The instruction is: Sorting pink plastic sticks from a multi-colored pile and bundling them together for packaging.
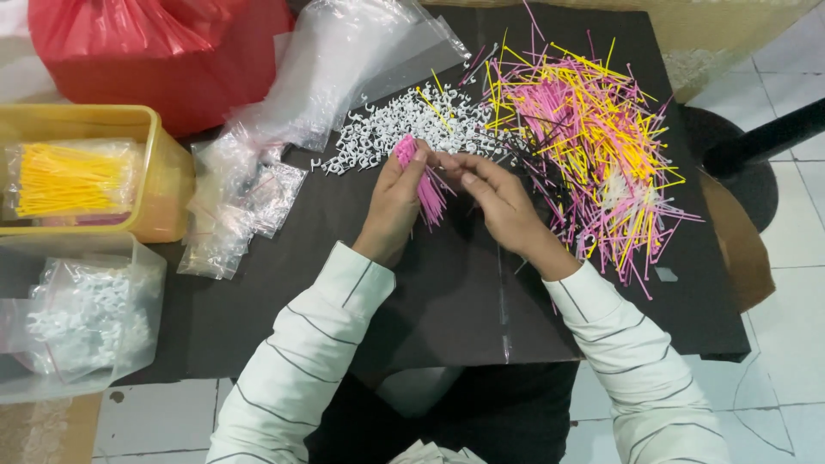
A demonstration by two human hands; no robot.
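Observation:
My left hand (394, 206) grips a bundle of pink cable ties (427, 191), heads up, tails slanting down to the right. My right hand (497, 199) is beside it, its fingertips touching the bundle near the top. Both hands hover over a black board (447, 301). Just beyond them lies a heap of small white clips (391, 129). To the right spreads a big loose pile of pink and yellow cable ties (593, 129).
Small clear plastic bags (241, 202) lie left of the hands. A yellow bin (159, 172) holds a bag of yellow ties, with a clear tub (146, 283) of white clips in front. A red bag (163, 47) sits at the back left.

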